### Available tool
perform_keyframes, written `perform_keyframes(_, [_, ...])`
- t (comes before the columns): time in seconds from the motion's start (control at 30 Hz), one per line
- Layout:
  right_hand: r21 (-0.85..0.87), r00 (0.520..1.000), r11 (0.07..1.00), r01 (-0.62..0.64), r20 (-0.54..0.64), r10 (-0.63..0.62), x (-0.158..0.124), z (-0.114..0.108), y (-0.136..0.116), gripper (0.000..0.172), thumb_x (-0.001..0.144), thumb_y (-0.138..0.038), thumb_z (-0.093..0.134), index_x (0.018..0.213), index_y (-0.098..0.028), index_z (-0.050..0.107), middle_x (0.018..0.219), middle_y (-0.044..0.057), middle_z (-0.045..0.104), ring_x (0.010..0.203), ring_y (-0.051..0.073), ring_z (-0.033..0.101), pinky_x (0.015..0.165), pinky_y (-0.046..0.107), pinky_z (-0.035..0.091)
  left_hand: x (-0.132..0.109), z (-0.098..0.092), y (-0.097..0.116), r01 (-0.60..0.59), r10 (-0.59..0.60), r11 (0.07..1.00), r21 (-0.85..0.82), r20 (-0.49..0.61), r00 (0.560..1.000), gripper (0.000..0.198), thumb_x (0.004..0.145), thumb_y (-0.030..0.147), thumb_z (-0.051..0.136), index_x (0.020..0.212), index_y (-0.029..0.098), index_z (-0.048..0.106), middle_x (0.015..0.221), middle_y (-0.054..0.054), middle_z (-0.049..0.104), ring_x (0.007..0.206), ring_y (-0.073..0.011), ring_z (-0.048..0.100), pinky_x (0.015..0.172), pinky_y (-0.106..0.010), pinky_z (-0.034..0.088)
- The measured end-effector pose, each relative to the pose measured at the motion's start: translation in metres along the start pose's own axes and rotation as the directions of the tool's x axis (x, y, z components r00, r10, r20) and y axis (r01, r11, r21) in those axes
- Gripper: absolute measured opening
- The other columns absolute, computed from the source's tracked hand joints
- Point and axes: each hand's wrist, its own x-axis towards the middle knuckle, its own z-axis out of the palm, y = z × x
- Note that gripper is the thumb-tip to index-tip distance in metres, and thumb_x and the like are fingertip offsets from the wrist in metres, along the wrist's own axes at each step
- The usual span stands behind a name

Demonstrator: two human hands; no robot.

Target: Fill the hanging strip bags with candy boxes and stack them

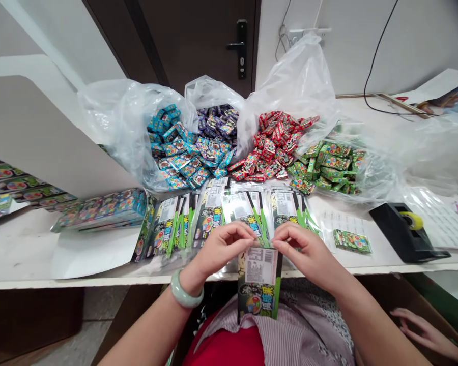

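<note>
A black and green printed candy pouch [257, 284] hangs upright at the table's front edge, pinched by its top corners. My left hand [227, 244], with a pale green bangle [187, 290] at the wrist, closes thumb and fingers on the left corner. On the right corner my right hand [299, 249] does the same. The clear top strip of the pouch runs between my fingertips; whether its mouth is parted I cannot tell. Just behind my hands lie rows of similar pouches [209, 218], overlapping one another.
Clear plastic bags hold blue packets [187, 157], purple packets [219, 122], red packets [277, 142] and green packets [334, 162]. A black tape dispenser [397, 234] and a green box [351, 241] are at right. An open display carton [99, 213] stands left. Another person's hand [423, 330] shows lower right.
</note>
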Motion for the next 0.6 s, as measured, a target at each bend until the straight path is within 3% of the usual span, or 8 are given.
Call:
perform_keyframes(0.13, [-0.042, 0.994, 0.994, 0.097, -0.050, -0.099, -0.008, 0.005, 0.011, 0.004, 0.090, -0.023, 0.061, 0.094, -0.023, 0.061, 0.099, 0.003, 0.061, 0.097, 0.018, 0.056, 0.085, 0.035, 0.043, -0.006, -0.007, -0.005, -0.021, 0.016, 0.999, 0.039, 0.108, 0.994, 0.005, 0.085, 0.020, 0.064, 0.085, 0.016, 0.069, 0.097, -0.008, 0.070, 0.099, -0.0174, 0.064, 0.089, -0.032, 0.048])
perform_keyframes(0.33, [-0.021, 0.977, 0.990, 0.136, -0.163, -0.138, -0.011, 0.017, 0.020, 0.008, 0.090, -0.019, 0.060, 0.096, -0.024, 0.061, 0.099, 0.003, 0.059, 0.096, 0.018, 0.056, 0.080, 0.032, 0.047, -0.007, 0.001, -0.014, -0.102, 0.102, 0.994, 0.042, 0.001, 0.995, 0.003, 0.085, 0.018, 0.064, 0.087, 0.019, 0.066, 0.091, -0.004, 0.066, 0.093, -0.0144, 0.063, 0.085, -0.029, 0.049])
perform_keyframes(0.6, [-0.006, 0.952, 0.987, 0.162, -0.263, -0.158, -0.009, 0.023, 0.017, 0.004, 0.090, -0.020, 0.058, 0.089, -0.022, 0.061, 0.092, 0.004, 0.061, 0.094, 0.018, 0.057, 0.086, 0.037, 0.046, -0.001, 0.005, -0.010, -0.126, 0.128, 0.973, 0.192, 0.004, 0.992, 0.006, 0.087, 0.019, 0.062, 0.088, 0.020, 0.067, 0.088, -0.003, 0.066, 0.087, -0.0139, 0.063, 0.079, -0.025, 0.051])
